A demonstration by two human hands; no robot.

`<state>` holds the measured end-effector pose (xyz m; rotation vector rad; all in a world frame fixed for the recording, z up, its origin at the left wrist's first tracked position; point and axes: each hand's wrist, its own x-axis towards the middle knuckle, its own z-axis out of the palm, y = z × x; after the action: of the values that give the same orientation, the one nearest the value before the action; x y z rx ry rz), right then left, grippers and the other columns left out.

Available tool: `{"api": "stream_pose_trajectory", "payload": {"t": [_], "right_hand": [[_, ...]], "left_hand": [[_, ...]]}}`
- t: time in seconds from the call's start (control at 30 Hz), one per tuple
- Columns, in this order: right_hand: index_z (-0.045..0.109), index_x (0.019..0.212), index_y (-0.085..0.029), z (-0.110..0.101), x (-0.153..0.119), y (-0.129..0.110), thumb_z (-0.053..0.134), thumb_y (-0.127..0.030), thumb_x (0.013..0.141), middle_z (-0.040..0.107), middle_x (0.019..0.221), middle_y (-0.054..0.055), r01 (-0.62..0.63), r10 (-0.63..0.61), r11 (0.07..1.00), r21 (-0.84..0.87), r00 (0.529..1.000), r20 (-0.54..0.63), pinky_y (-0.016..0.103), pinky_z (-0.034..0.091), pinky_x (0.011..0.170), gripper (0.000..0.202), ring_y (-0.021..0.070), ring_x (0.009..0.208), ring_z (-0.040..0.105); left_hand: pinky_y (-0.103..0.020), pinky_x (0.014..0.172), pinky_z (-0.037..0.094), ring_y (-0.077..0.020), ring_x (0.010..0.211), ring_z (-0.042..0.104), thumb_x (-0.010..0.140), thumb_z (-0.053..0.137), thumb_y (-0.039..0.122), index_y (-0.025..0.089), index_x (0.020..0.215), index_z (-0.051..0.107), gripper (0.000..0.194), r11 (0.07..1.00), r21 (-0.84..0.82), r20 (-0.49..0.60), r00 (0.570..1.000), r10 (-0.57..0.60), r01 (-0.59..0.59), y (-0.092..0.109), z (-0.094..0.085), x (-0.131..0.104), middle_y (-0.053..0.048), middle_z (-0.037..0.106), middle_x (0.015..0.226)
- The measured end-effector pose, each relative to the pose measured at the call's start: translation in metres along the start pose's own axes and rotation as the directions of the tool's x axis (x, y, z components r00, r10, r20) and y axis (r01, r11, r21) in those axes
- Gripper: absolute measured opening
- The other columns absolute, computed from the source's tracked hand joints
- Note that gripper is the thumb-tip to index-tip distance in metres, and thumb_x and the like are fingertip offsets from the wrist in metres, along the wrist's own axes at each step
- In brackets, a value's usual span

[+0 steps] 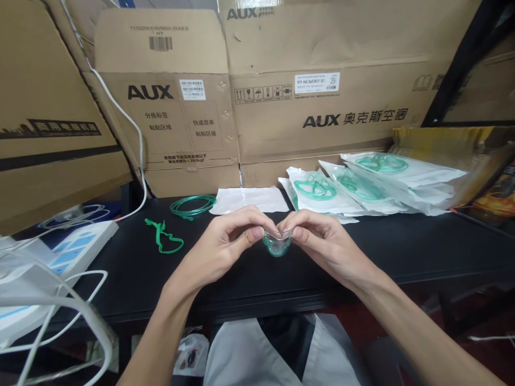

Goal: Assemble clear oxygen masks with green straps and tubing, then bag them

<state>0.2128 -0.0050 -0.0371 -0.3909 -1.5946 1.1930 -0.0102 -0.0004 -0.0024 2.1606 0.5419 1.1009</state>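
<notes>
A small clear green plastic mask (277, 245) is held above the black table's front part, between both hands. My left hand (239, 233) pinches its left edge with thumb and fingers. On the other side, my right hand (311, 231) pinches the right edge. A metal strip shows along the mask's upper rim. To the left on the table lie a green elastic strap (163, 236) and a coil of green tubing (193, 206). A flat white pouch (251, 200) lies just behind my hands.
Several white pouches with green tubing (316, 187) are piled at the back right. Cardboard boxes (265, 128) stand along the back of the black table (233, 284). White power strips (80, 249) and looping white cables (96, 316) occupy the left side.
</notes>
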Motion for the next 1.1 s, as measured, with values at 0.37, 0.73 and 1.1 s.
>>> {"api": "stream_pose_trajectory", "payload": {"t": [0.37,0.73,1.1], "right_hand": [[0.077,0.096,-0.023,0.0007,-0.0011,-0.004,0.067,-0.025,0.098,0.074,0.095,0.002,0.087,-0.1,0.964,-0.252,0.994,-0.039,0.03,0.052,0.087,0.011,0.0162,0.092,0.068],[0.077,0.095,-0.024,0.0025,-0.0002,-0.0018,0.067,-0.025,0.098,0.074,0.095,0.002,0.101,-0.111,0.965,-0.242,0.993,-0.029,0.03,0.052,0.088,0.011,0.0159,0.092,0.068],[0.077,0.095,-0.023,0.0026,0.0002,-0.0007,0.069,-0.028,0.096,0.072,0.093,0.002,0.056,-0.065,0.988,-0.144,0.996,-0.064,0.031,0.052,0.084,0.009,0.017,0.089,0.067]], "left_hand": [[-0.028,0.086,0.046,-0.0163,0.093,0.062,0.103,0.058,0.029,0.02,0.097,0.066,0.014,0.993,0.098,-0.025,0.997,-0.07,0.072,-0.0057,0.0003,0.0006,-0.001,0.066,0.096],[-0.027,0.085,0.045,-0.0155,0.09,0.06,0.104,0.054,0.021,0.018,0.09,0.065,0.018,0.988,0.151,-0.008,0.999,0.046,-0.044,-0.0049,0.0026,0.0039,-0.002,0.064,0.093],[-0.029,0.09,0.045,-0.0185,0.099,0.062,0.102,0.061,0.028,0.02,0.1,0.071,0.013,0.999,0.041,0.049,0.999,0.02,-0.022,-0.0049,-0.0015,0.0002,-0.005,0.067,0.103]]}}
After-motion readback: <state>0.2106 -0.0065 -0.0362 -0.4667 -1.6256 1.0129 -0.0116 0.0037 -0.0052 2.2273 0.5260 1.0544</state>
